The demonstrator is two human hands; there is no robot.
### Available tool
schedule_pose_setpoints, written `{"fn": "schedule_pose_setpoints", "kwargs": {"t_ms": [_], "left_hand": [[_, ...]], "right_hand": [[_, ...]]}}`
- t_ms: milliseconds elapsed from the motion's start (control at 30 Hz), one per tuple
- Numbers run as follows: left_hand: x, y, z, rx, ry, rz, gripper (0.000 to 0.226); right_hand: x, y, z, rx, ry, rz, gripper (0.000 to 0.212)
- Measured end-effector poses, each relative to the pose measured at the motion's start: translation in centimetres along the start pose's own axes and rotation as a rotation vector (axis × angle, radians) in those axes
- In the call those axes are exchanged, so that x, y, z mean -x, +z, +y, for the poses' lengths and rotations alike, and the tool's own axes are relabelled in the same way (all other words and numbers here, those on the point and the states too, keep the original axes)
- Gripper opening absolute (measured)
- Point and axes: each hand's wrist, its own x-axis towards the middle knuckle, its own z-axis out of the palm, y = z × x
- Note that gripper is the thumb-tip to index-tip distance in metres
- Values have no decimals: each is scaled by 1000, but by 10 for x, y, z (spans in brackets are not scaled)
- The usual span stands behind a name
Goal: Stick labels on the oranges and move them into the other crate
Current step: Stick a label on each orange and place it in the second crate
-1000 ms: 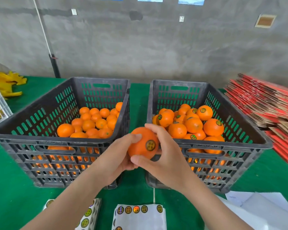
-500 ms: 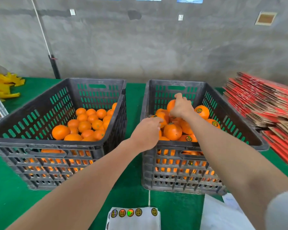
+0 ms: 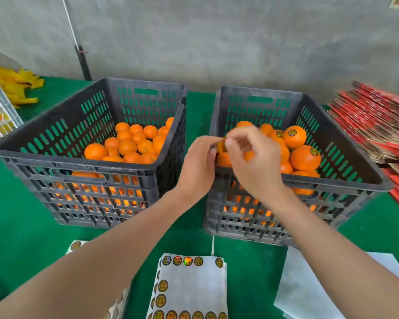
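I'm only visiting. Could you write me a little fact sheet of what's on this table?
Left crate: plain oranges, no labels visible
Right crate: labelled oranges
Hands: left hand and right hand, fingertips together over that crate's near corner; blurred, grip unclear
Label sheet: on green table, many labels gone
Far right: red cartons, stacked

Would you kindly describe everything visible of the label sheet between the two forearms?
The label sheet is white backing paper, apparently the top of a thin stack, lying flat on the green table cover. Round gold-and-dark labels line its far, left and near edges; its middle is bare. Nothing rests on it.
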Motion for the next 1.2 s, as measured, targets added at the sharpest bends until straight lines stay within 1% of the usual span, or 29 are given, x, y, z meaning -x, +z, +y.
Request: {"fn": "schedule_pose_setpoints", "kwargs": {"t_ms": [33,67,100,133,167,200,233,267,300,333,367,433,467,500,533,567,633,700,733,767,800,867,900,933,1000,1100,1200], "left_hand": [[13,-7,-7,-2,-16,6,25],[26,-14,-16,-13,-53,-1,26],[40,-21,-25,-22,-96,-20,27],[54,-27,-33,-26,-141,-49,28],[67,-33,-40,-28,-190,-89,29],[80,-37,-46,-40,-247,-141,31],[93,-42,-52,-66,-311,-203,33],[105,-46,-59,-102,-380,-270,36],[116,-51,-65,-138,-451,-338,39],[126,-55,-72,-168,-523,-404,42],[136,-59,-78,-188,-596,-466,43],[149,-66,-86,-197,-731,-542,45],[153,-68,-90,-188,-791,-552,45],[157,-70,-93,-169,-845,-553,44],[160,-71,-95,-137,-887,-550,39],[161,-72,-95,-90,-917,-548,34],[162,-71,-93,36,-979,-558,32],[159,-68,-90,115,-1051,-559,25],[157,-65,-87,144,-1103,-532,18],[155,-63,-85,180,-1163,-492,12],[154,-60,-83,218,-1216,-454,8],[151,-55,-80,278,-1273,-405,6],[150,-53,-79,288,-1284,-395,5],[149,-50,-78,281,-1287,-392,4],[148,-46,-76,244,-1281,-404,5],[150,-43,-78,191,-1263,-429,13],[150,-41,-81,153,-1267,-447,12]], "right_hand": [[29,4,-12,-37,11,-103,15],[58,11,-19,-54,87,-252,18],[82,19,-20,-44,207,-456,20],[102,30,-16,14,337,-711,22],[118,42,-9,117,438,-971,28],[132,54,-1,215,504,-1182,40],[143,65,4,286,520,-1335,54],[150,74,6,335,504,-1441,66],[155,82,8,382,481,-1498,72],[159,90,10,427,459,-1509,72],[162,96,12,453,446,-1491,66],[165,101,15,436,471,-1396,43],[165,101,17,418,488,-1347,39],[165,100,18,396,497,-1300,42],[164,99,19,367,515,-1251,39],[162,98,20,327,533,-1196,31],[156,95,19,241,567,-1112,15],[148,91,17,183,591,-1053,8],[145,89,15,177,591,-1025,6],[145,87,12,181,580,-982,7],[146,84,8,203,557,-920,13],[156,79,-3,255,445,-777,21],[162,79,-9,268,382,-755,20],[169,80,-15,272,350,-770,18],[181,83,-25,275,390,-809,21],[192,89,-27,313,438,-801,26],[197,91,-30,313,430,-791,26]]}}
